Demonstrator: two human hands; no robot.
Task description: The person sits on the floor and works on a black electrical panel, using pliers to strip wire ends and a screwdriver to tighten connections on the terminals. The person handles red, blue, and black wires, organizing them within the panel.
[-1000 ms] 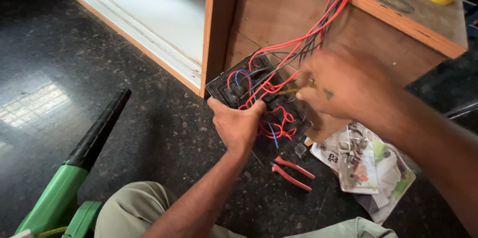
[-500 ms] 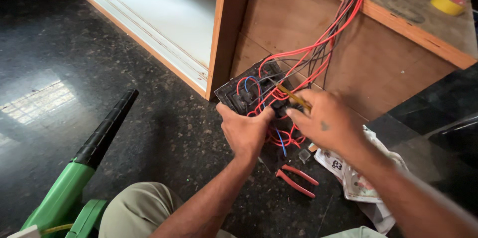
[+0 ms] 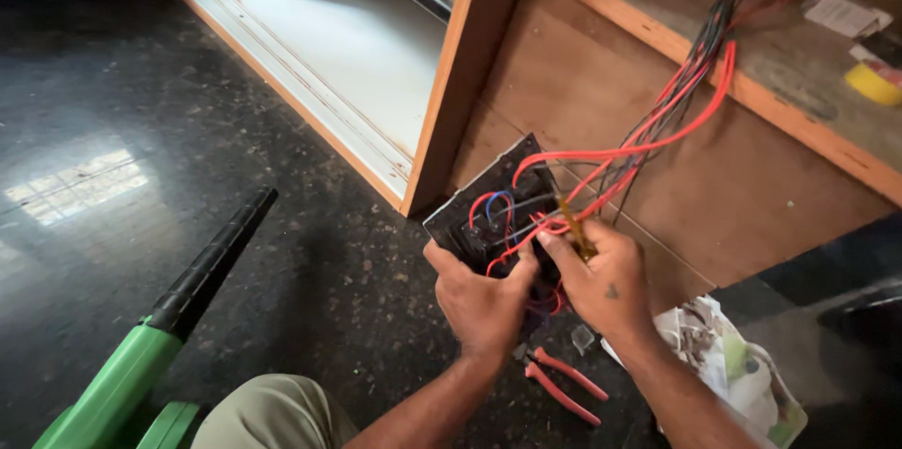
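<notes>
Head view is showing, at the far left, a green and black plastic blower [image 3: 141, 355] lying on the dark speckled stone floor [image 3: 282, 186], well apart from the work. Moving right, the left hand [image 3: 481, 303] is cupping the near edge of a black rectangular switch plate [image 3: 479, 209], its fingers clenched around the rim so the wired back is facing up, just in front of the upright wooden cabinet panel [image 3: 465, 73]. Red, blue and grey insulated wires [image 3: 648, 130] are running from the plate up to the far right, over the wooden shelf edge. The right hand [image 3: 597, 285] is gripping a thin yellow-handled screwdriver [image 3: 573, 228], its tip pressing in among the terminals. To do this well, I judge the left hand should be holding the plate steady and the tool staying square to the screw, with loose wires kept out of its path. Red-handled pliers [image 3: 564, 383] are lying on the floor just near the wrists, and a crumpled printed paper wrapper [image 3: 742, 364] is resting to the right.
</notes>
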